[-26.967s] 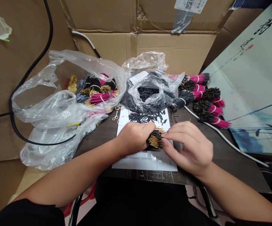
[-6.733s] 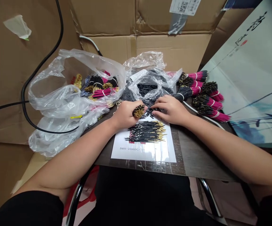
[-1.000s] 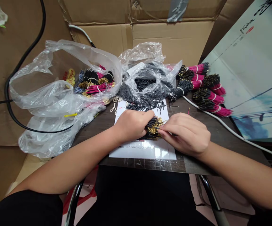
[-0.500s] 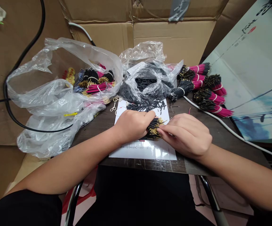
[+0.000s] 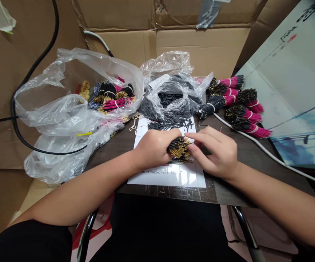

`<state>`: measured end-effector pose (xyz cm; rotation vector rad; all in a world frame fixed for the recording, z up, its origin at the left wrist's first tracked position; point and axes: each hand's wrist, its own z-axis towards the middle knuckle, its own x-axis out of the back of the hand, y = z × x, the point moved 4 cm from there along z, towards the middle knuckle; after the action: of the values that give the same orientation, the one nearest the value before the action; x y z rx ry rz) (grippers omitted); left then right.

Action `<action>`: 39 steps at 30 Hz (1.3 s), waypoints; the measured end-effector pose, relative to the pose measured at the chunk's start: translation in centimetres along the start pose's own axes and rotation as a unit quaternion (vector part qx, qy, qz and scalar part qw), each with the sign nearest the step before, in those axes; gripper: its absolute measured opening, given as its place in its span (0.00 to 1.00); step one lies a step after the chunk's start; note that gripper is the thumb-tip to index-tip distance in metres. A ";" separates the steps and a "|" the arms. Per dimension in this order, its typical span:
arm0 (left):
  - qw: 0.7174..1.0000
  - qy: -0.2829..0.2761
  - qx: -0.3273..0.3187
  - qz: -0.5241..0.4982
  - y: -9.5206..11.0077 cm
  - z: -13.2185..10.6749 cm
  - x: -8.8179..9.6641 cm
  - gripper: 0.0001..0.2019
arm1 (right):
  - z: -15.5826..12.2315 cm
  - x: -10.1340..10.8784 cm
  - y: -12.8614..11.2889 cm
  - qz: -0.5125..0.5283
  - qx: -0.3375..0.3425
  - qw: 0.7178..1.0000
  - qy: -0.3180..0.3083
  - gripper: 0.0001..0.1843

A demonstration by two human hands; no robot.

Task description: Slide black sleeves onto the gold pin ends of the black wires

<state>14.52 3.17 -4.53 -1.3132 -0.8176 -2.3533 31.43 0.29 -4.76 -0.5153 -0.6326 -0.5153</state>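
My left hand (image 5: 154, 147) is closed around a bundle of thin black wires with gold pin ends (image 5: 178, 148), held just over a white label sheet (image 5: 174, 176) on the small dark table. The gold tips point right. My right hand (image 5: 217, 153) sits beside the tips, fingers pinched at them; what the fingertips hold is too small to make out. A scatter of short black sleeves (image 5: 168, 125) lies on the sheet just beyond my hands.
A clear bag of black sleeves (image 5: 174, 102) stands behind. A large bag (image 5: 72, 105) at left holds pink and black wire bundles (image 5: 114, 100). More pink bundles (image 5: 239, 105) lie at right, with a white cable (image 5: 263, 153). Cardboard boxes surround the table; a black cable hangs at left.
My right hand has shifted a little up and left, its fingers now at the top of the gold tips. The left hand keeps its hold on the bundle.
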 end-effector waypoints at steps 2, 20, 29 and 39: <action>1.000 -0.004 -0.005 -0.023 0.0 -0.1 -0.1 0.07 | 0.3 -0.4 0.3 0.029 -0.026 0.999 -0.011 0.12; 0.999 -0.001 -0.011 -0.054 0.0 -0.1 -0.2 0.07 | 0.6 0.0 -0.1 0.127 -0.059 0.990 0.026 0.05; 0.997 0.031 -0.016 -0.073 0.5 -0.1 0.0 0.07 | 0.6 0.3 -0.8 0.113 -0.066 0.989 0.069 0.09; 0.994 0.062 -0.051 -0.073 0.8 -0.2 0.3 0.10 | 0.8 0.2 -0.8 0.164 -0.075 0.983 0.030 0.08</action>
<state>14.67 2.46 -4.09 -1.1671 -0.7886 -2.5933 30.77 0.05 -3.84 -0.7280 -0.4408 -0.2656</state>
